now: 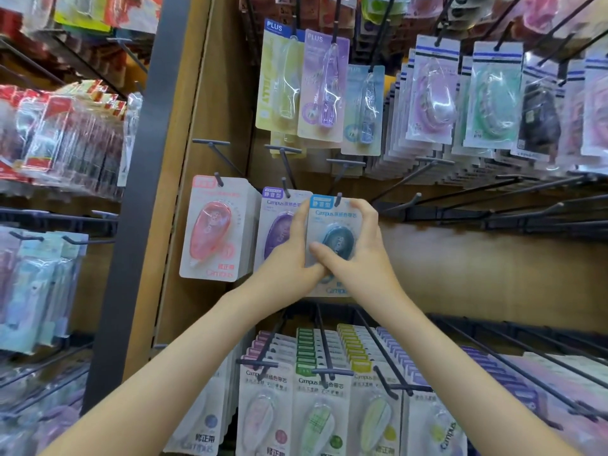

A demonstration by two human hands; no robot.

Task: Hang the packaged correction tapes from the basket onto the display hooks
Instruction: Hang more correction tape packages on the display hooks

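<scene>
Correction tape pack with the blue label [332,238], held at the middle row of the display wall [460,274], third from the left after the pink pack [215,228] and the purple pack [278,225]. Gripped by both hands at once: left hand [296,255] wrapped over the pack's left edge and overlapping the purple neighbour, right hand [360,245] closed round the right edge with the thumb across the blister and fingertips near the top corner. Fingers of both curled tight on the card, nothing else held. Card's hang hole right at the tip of its hook [339,199]; could not be told whether already threaded or only resting against the upturned end.

Basket out of view.

Biggest risk, as a judgement: loosed too soon with the hole unseated, dropped onto the lower row of packs [316,399]. Next: purple pack nudged or lifted off its own hook by the left hand's overlap. Smaller: card torn at the hole if forced over the bent tip at an angle. Smallest: hung crooked, label turned aside.
</scene>
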